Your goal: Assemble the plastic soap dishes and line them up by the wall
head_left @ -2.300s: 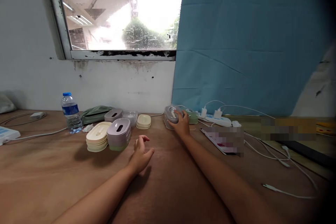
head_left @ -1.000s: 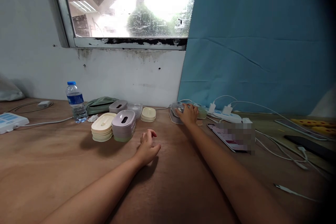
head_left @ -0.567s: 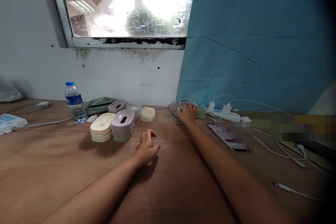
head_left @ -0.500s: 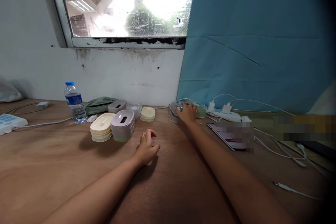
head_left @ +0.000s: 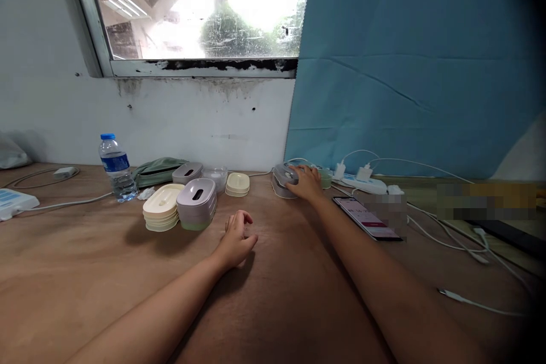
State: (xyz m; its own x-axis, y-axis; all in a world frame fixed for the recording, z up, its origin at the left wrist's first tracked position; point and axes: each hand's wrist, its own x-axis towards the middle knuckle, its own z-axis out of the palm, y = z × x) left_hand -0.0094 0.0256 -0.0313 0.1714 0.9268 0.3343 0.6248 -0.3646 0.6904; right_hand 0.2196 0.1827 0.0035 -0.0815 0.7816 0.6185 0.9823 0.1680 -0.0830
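Observation:
My right hand (head_left: 309, 183) reaches to the back of the table, palm down with fingers apart. Its thumb is at the edge of a grey oval container (head_left: 283, 183) with a see-through top; I cannot tell if they touch. Partly behind the fingers stands a pale green container (head_left: 326, 177). My left hand (head_left: 235, 240) rests on the table, loosely curled and holding nothing. Left of it are a stack of lilac lids (head_left: 197, 205), with green at the bottom, and a stack of cream lids (head_left: 161, 207). A smaller cream stack (head_left: 238, 184) sits farther back.
A water bottle (head_left: 118, 170), a green pouch (head_left: 156, 170), another lilac piece (head_left: 187, 172) and a clear container (head_left: 216, 177) line the back left. At right lie a phone (head_left: 362, 217), a power strip (head_left: 364, 183) and white cables (head_left: 464, 298).
My right hand has shifted slightly right, off the grey container and over more of the green one. My left hand stays put. The whole view has turned a little.

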